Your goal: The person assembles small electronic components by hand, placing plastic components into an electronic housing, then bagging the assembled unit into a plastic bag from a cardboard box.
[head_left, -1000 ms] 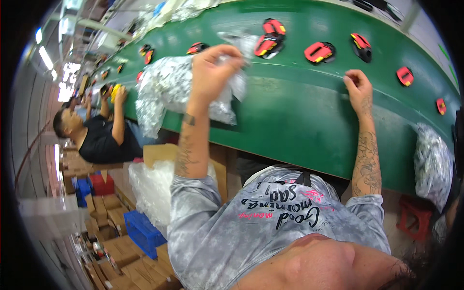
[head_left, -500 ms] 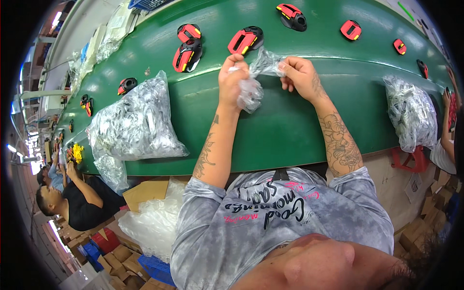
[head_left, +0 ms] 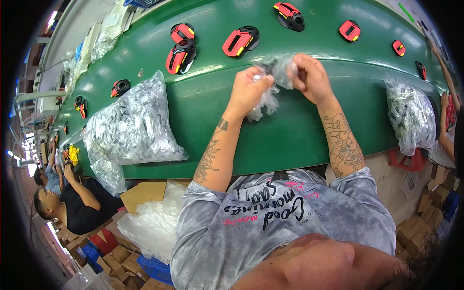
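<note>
My left hand (head_left: 248,90) is closed on a crumpled clear plastic bag (head_left: 268,102), with part of the film hanging below its fingers. Opposite it, my right hand (head_left: 311,79) pinches the same film from the other side, so the bag stretches between both hands above the green belt. Something dark shows inside or behind the film near my left fingertips; its kind is unclear. Just beyond my hands lies a red and black plastic device (head_left: 240,41) with a slot and yellow tabs. To its left, a similar red and black device (head_left: 181,57) touches another one (head_left: 182,32).
A large clear sack (head_left: 133,123) of small wrapped pieces sits to my left, another such sack (head_left: 411,116) to my right. More red and black devices (head_left: 290,17) lie along the green belt (head_left: 285,140). Co-workers (head_left: 84,205) sit at left and right. Cardboard boxes stand below.
My right hand has turned and gathered up more of the plastic film. My left hand has shifted slightly right and lower. Several devices on the belt have slid a little leftward.
</note>
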Demonstrator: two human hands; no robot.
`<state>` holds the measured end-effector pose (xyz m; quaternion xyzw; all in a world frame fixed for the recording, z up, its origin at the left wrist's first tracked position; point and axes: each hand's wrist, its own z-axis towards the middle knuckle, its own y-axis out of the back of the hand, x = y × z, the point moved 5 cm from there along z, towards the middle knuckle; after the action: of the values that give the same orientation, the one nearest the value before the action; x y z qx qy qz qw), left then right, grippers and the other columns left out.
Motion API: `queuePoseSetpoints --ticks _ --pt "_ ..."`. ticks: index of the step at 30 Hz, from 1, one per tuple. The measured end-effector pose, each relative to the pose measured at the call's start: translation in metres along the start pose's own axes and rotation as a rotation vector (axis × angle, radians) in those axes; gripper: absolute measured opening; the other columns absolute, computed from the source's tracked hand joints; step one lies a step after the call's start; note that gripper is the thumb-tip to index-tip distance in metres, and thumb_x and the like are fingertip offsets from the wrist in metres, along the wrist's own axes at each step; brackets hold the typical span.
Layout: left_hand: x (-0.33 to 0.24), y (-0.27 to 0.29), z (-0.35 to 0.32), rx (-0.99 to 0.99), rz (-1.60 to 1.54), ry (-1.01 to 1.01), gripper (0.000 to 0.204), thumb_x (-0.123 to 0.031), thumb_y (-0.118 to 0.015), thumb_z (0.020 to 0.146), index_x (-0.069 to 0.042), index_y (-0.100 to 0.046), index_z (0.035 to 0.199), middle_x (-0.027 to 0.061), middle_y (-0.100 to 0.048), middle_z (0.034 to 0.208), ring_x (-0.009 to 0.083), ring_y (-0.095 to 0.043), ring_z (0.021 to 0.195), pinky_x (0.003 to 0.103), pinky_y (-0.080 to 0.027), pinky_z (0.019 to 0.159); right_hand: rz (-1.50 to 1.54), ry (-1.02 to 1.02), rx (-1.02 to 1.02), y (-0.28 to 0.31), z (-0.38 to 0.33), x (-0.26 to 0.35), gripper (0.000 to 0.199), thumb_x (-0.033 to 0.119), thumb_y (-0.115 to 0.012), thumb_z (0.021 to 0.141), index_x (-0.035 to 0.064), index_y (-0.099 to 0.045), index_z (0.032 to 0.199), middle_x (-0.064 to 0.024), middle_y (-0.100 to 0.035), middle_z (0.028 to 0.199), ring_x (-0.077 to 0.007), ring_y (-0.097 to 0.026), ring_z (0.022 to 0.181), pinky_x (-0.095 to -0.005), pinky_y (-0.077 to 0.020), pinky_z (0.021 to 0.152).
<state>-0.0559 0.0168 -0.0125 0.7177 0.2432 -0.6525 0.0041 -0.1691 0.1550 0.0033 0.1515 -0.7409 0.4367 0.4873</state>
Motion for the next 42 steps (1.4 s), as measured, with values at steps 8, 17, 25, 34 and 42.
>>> queuePoseSetpoints --ticks 8,17,25,34,42 --pt "0.009 0.003 0.005 -0.035 -0.041 -0.104 0.019 -0.017 -0.066 0.099 -0.003 -0.066 0.087 -0.0056 -0.058 0.073 0.0024 -0.048 0.065 0.024 -0.041 0.057 -0.608 0.189 -0.154 0.002 -0.007 0.012 0.017 0.012 -0.064 0.097 0.0034 -0.075 0.106 0.0006 -0.06 0.076 -0.0054 -0.045 0.057 -0.0227 -0.0378 0.053" --pt "0.005 -0.001 -0.001 -0.225 0.268 -0.238 0.021 -0.017 -0.068 0.095 0.0 -0.064 0.083 -0.0016 -0.058 0.068 0.0058 -0.047 0.063 0.029 -0.041 0.055 -1.0 0.348 -0.067 -0.014 -0.012 0.021 0.019 0.012 -0.074 0.089 0.0013 -0.076 0.104 -0.0008 -0.055 0.074 -0.009 -0.049 0.068 -0.0283 -0.0403 0.061" --pt "-0.001 -0.008 -0.005 -0.14 0.302 -0.324 0.021 -0.019 -0.067 0.095 0.002 -0.067 0.089 0.0008 -0.063 0.07 0.0085 -0.053 0.065 0.031 -0.045 0.059 -0.95 0.514 -0.139 -0.01 -0.009 0.018 0.026 0.016 -0.076 0.088 0.0021 -0.074 0.11 -0.003 -0.063 0.088 -0.0105 -0.053 0.068 -0.0287 -0.0453 0.063" --pt "-0.008 -0.016 -0.009 0.066 0.395 -0.204 0.025 -0.023 -0.067 0.099 0.002 -0.07 0.1 -0.0019 -0.066 0.085 0.0049 -0.055 0.076 0.024 -0.047 0.068 -0.584 0.205 -0.018 -0.006 -0.008 0.01 0.035 0.012 -0.076 0.089 0.0027 -0.072 0.122 0.0014 -0.065 0.097 -0.0057 -0.059 0.083 -0.0227 -0.0509 0.077" --pt "-0.007 0.009 -0.001 0.034 -0.022 -0.247 0.025 -0.026 -0.067 0.102 -0.002 -0.069 0.094 -0.0032 -0.063 0.083 0.004 -0.054 0.074 0.023 -0.045 0.066 -0.591 0.209 -0.139 -0.004 -0.015 0.02 0.03 0.006 -0.063 0.091 0.0035 -0.07 0.12 0.0066 -0.052 0.072 -0.0027 -0.046 0.061 -0.0214 -0.0387 0.054"
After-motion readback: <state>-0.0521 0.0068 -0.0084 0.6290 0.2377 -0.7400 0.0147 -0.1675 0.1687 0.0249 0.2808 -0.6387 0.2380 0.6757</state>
